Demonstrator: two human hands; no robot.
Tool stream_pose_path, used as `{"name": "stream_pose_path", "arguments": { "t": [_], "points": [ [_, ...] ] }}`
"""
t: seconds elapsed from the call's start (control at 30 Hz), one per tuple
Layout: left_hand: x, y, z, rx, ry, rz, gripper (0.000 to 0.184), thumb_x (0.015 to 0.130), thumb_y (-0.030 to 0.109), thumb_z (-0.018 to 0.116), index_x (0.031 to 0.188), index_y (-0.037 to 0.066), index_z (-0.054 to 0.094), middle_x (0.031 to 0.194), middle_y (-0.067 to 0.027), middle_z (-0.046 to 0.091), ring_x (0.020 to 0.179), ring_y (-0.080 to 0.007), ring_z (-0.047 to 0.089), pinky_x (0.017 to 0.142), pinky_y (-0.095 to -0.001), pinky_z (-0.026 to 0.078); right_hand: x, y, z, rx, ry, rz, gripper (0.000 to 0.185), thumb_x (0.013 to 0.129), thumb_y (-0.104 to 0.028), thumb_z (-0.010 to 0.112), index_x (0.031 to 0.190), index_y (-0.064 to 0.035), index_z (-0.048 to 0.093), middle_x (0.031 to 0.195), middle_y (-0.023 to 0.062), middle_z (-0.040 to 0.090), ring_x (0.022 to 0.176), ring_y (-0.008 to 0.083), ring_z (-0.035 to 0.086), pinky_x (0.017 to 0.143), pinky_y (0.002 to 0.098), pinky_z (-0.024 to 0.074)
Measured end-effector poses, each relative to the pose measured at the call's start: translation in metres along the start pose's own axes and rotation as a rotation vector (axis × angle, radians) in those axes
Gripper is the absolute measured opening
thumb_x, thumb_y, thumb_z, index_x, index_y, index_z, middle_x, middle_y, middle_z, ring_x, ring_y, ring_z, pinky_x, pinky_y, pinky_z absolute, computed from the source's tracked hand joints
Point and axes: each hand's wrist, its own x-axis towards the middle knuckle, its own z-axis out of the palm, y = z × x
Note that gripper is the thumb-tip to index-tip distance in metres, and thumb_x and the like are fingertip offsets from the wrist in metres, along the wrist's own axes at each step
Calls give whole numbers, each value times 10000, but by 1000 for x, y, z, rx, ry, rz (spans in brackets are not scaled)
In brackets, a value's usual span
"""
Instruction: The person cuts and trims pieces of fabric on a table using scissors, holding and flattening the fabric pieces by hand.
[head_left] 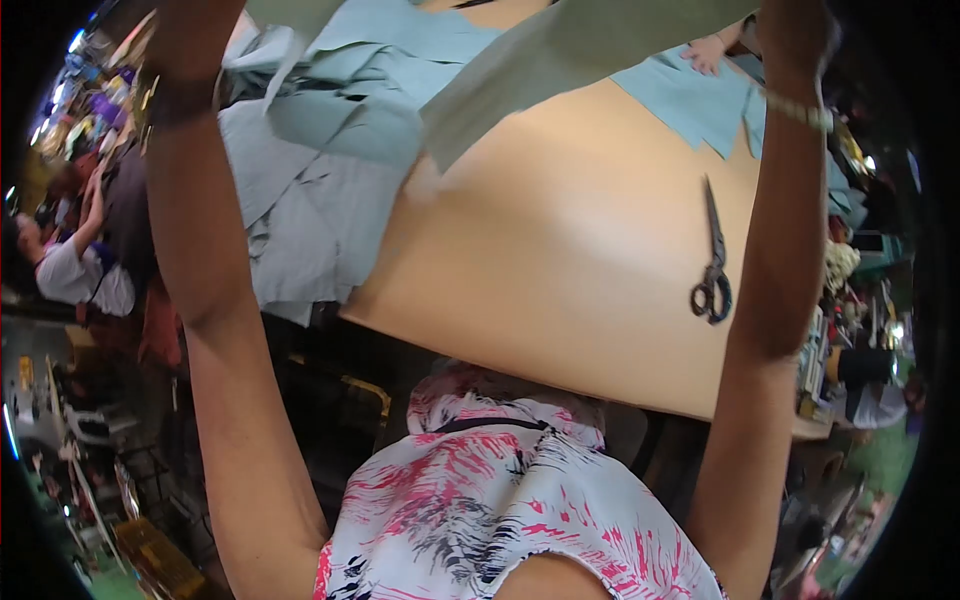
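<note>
Both my arms are raised toward the top of the view. My left hand [195, 40], above a dark wristband, is cut by the top edge, its fingers out of sight. My right hand [797, 45], above a pale bracelet [798, 110], is also cut off, its fingers hidden. A grey-green cloth piece [560, 65] hangs at the top, its right end near my right hand; whether either hand grips it cannot be seen. Beneath and left of it lie layered blue-grey cloths [320, 190]. Dark-handled scissors [713, 270] lie on the tan table [540, 250], left of my right forearm.
Another person's hand [705, 55] rests on light blue cloth [680, 100] at the upper right. A person in a white top [75, 275] is at the far left. The table's front edge runs before my body. Cluttered items stand beyond my right arm.
</note>
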Motion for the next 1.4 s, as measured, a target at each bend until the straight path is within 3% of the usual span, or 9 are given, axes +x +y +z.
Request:
{"name": "stream_pose_path", "arguments": {
  "t": [0.07, 0.13, 0.33, 0.43, 0.6, 0.83, 1.07, 1.27, 1.4],
  "points": [
    [-32, 29, -25, 84, -219, -235, 360, 741, 19, 548, 1095, 79, 567, 1027, -180, 578, 1005, -324, 531, 882, -420, 393, -17, 4, -62, 337, -233, 161, 253, 873, -139, 434, 1047, 10, 542, 921, 128, 609, 817, 185, 595, 733, 291, 474],
    [-53, 73, -59, -150, -531, -212, 306, 676, 35, 540, 970, 97, 598, 874, -90, 601, 821, -266, 578, 701, -365, 463, -65, -12, -105, 129, -230, 395, 225, 865, -163, 494, 991, 13, 556, 854, 84, 594, 761, 143, 569, 699, 264, 466],
    [-131, 152, -133, -825, -1559, -359, 463, 549, -9, 544, 1001, 44, 631, 935, -150, 617, 904, -311, 567, 810, -396, 436, -215, -72, -190, -157, -237, 1296, 94, 791, -38, 589, 850, 8, 532, 688, 31, 555, 607, 94, 551, 540, 223, 467],
    [-112, 154, -136, -1077, -1949, -480, 436, 597, 162, 638, 1010, 24, 620, 960, -159, 616, 931, -325, 559, 821, -395, 431, -230, -112, -206, -678, -666, 1121, 209, 747, -110, 656, 884, -2, 542, 577, 56, 536, 442, 167, 508, 456, 266, 423],
    [-113, 172, -65, -1018, -1554, -502, 658, 691, 542, 619, 1043, -14, 594, 978, -188, 608, 892, -323, 584, 779, -373, 456, -212, -118, -199, -1024, -730, 463, 354, 668, -172, 718, 946, -15, 563, 802, 120, 580, 714, 253, 578, 628, 338, 459],
    [-132, 271, 81, -767, -1530, -784, 632, 731, 486, 614, 1102, -17, 527, 886, -176, 632, 879, -315, 598, 752, -385, 468, -259, -103, -183, -843, -1275, 586, 678, 782, -479, 534, 1289, -51, 394, 1368, 201, 288, 1278, 375, 222, 1036, 493, 198],
    [-136, 324, 109, -1103, -1365, -1097, 602, 708, 155, 692, 1220, -17, 424, 738, -79, 593, 665, -154, 581, 587, -248, 465, -261, -147, -193, -860, -1256, 722, 693, 796, -492, 510, 1328, -79, 347, 1400, 191, 223, 1304, 367, 162, 1043, 502, 166],
    [-132, 318, 116, -1616, -1358, -1933, 586, 722, 159, 679, 1198, -64, 421, 633, -20, 512, 619, -109, 520, 579, -210, 431, -261, -149, -193, -854, -1228, 758, 689, 795, -480, 519, 1332, -86, 343, 1407, 183, 213, 1312, 358, 147, 1045, 505, 159],
    [-116, 321, 103, -1358, -1363, -1627, 624, 726, 174, 693, 1218, -68, 396, 637, 18, 466, 616, -91, 475, 619, -228, 426, -259, -148, -192, -840, -1230, 771, 687, 794, -469, 526, 1332, -83, 341, 1407, 185, 212, 1312, 359, 144, 1044, 504, 162]
  ]
}}
